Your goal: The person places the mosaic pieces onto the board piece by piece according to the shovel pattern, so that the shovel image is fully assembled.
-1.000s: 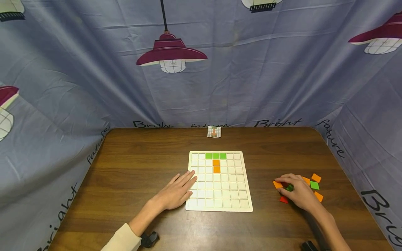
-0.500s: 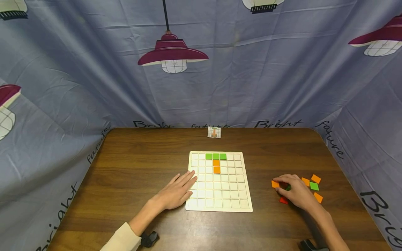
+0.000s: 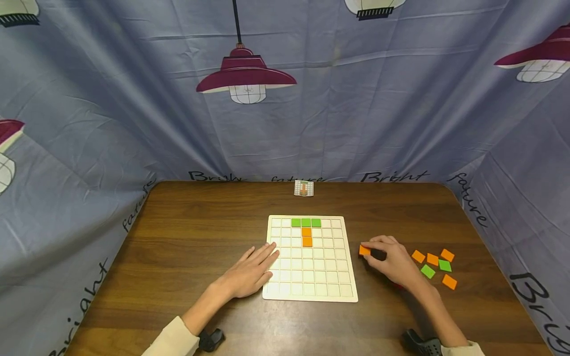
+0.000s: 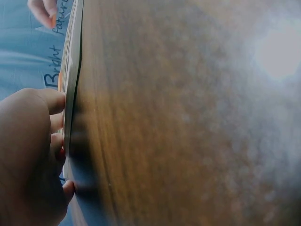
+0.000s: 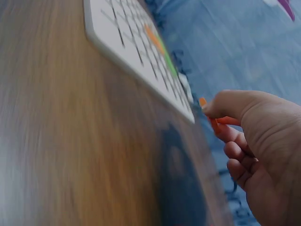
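Observation:
My right hand (image 3: 392, 261) pinches an orange square tile (image 3: 364, 250) between thumb and fingertips, just right of the board. In the right wrist view that tile (image 5: 214, 125) shows edge-on, raised off the table. My left hand (image 3: 248, 273) lies with spread, straight fingers over the left edge of the white grid board (image 3: 329, 291). On the board, green tiles (image 3: 306, 222) form a short row in the top line of squares, and two orange tiles (image 3: 307, 236) run down from its middle. The left wrist view shows my left fingers against the board's rim (image 4: 71, 94).
Loose orange tiles (image 3: 450, 282) and green tiles (image 3: 428, 271) lie on the wooden table (image 3: 200, 212) at the right. A red piece (image 3: 398, 285) is mostly hidden under my right hand. Behind the board lies a small pattern card (image 3: 304, 188). A blue patterned curtain (image 3: 311, 128) encloses the table.
My right hand has moved left from the loose tiles toward the board, carrying the orange tile. A green tile that was under that hand now shows uncovered. My left hand has stayed still.

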Tool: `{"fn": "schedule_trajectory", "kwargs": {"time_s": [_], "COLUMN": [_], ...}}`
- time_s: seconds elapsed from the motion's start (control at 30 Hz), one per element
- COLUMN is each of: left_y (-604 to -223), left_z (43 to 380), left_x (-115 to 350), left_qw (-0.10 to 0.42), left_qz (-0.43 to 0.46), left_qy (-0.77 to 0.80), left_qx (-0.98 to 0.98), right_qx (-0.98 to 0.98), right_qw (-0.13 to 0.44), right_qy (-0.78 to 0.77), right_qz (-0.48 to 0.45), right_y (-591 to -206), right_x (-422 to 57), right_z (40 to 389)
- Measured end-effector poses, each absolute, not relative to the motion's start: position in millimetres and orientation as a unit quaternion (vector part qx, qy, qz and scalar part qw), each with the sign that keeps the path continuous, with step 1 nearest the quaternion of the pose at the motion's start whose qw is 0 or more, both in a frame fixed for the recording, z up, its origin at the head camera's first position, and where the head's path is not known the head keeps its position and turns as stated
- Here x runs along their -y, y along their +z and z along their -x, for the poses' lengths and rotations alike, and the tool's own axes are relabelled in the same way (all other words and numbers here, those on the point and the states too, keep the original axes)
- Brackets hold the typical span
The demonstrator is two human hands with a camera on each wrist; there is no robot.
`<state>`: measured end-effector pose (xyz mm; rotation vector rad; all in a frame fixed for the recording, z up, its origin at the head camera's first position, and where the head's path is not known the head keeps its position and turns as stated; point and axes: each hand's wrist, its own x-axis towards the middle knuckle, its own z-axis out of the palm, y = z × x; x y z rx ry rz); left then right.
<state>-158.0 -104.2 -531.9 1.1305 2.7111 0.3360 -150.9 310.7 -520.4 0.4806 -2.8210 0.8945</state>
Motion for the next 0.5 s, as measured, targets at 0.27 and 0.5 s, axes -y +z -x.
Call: {"fn": "schedule_trajectory", "kwargs": {"time_s": [0.27,0.5], "left_y": [-532,-532], "left_z": [158,158], "left_x": [104,104], "left_qw": [0.092,0.094], "left_qz": [-0.379,-0.381], "left_qy": [0.113,0.114], "left_qx": [-0.914,-0.913], "right_qx": [0.915,0.9], "right_qw": [0.071,0.056], "right_qy": [0.327,0.351], "right_qz": [-0.227,-0.254], "right_y": [-518,-521], "right_x": [-254,-220], "right_z": [167,175]}}
